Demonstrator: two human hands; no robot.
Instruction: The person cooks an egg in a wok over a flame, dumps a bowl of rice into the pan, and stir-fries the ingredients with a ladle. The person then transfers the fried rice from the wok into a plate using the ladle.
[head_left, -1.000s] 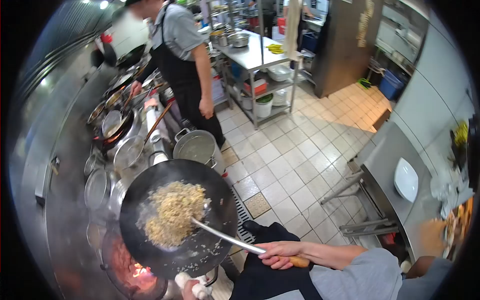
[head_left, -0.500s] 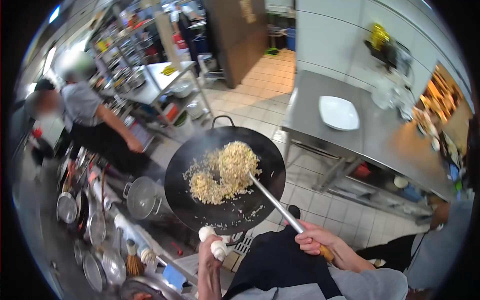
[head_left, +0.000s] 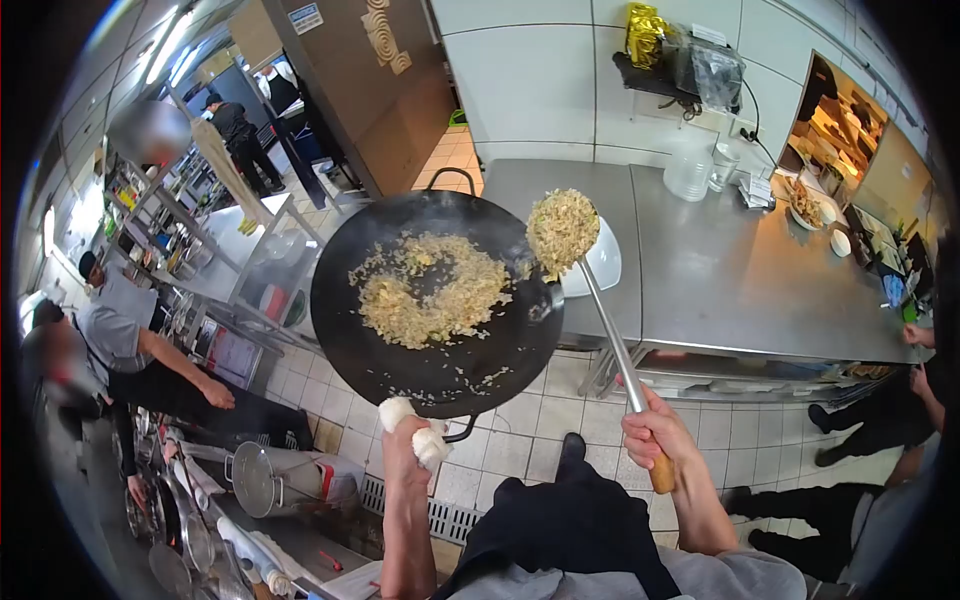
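My left hand (head_left: pixel 408 455) is closed round a white cloth (head_left: pixel 428 440) at the near handle of a large black wok (head_left: pixel 350 360), which it holds up. Fried rice (head_left: pixel 425 300) lies in a curved heap in the wok, with loose grains scattered nearer me. In my right hand (head_left: pixel 655 432) is a long metal ladle (head_left: pixel 610 330) with a wooden grip. Its bowl, hidden under a heaped mound of rice (head_left: pixel 563 232), is over the wok's right edge and the white plate (head_left: pixel 604 262). That plate stands on the steel counter, partly covered by the ladle load.
The steel counter (head_left: pixel 740 290) runs along the right wall, with clear containers (head_left: pixel 688 172) at its back. A pot (head_left: pixel 258 480) and several strainers stand lower left. One person (head_left: pixel 150 350) is at the left; others' legs (head_left: pixel 820 520) show at the right.
The wok has come across to the counter and its plate. My right hand has lifted the rice-filled ladle out of the wok to the right, toward the plate.
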